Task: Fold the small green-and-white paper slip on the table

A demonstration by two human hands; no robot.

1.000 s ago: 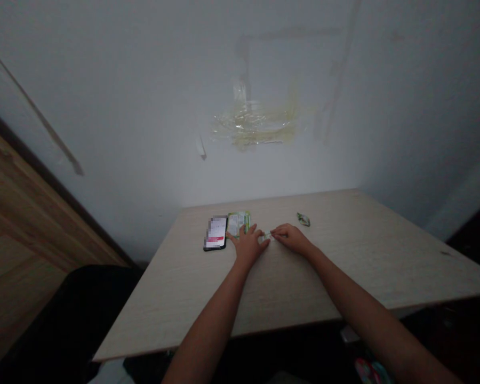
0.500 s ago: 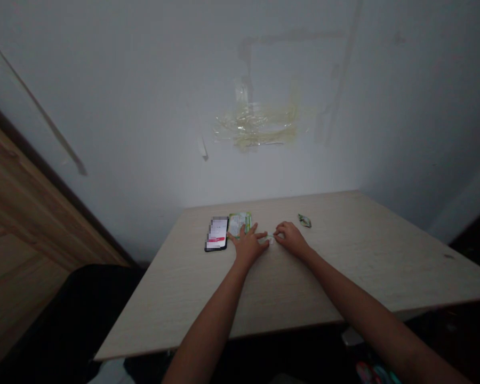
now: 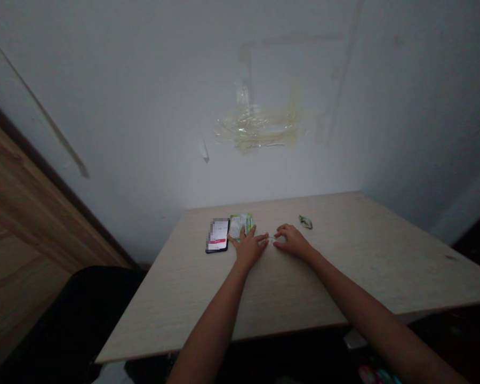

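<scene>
A small, thin whitish piece [image 3: 271, 241] lies on the table between my hands, too small to make out. My left hand [image 3: 247, 248] rests on the tabletop with its fingers spread. Its thumb and the finger beside it reach the left end of the piece. Its other fingers touch or cover the lower edge of a green and white printed packet [image 3: 240, 224]. On the right side of the piece, my right hand [image 3: 293, 241] has its thumb and fingertips apart, with nothing visible gripped. A phone [image 3: 218, 236] with a lit screen lies left of the packet.
A small crumpled green wrapper [image 3: 305, 222] lies beyond my right hand. The light wooden table [image 3: 176, 298] meets a wall [image 3: 152, 106] with clear tape [image 3: 260, 128] on it. A dark object [image 3: 92, 298] stands left of the table.
My right hand's pinch at the whitish piece has opened, and its thumb and fingers are now apart. My left thumb and the finger beside it have drawn closer together.
</scene>
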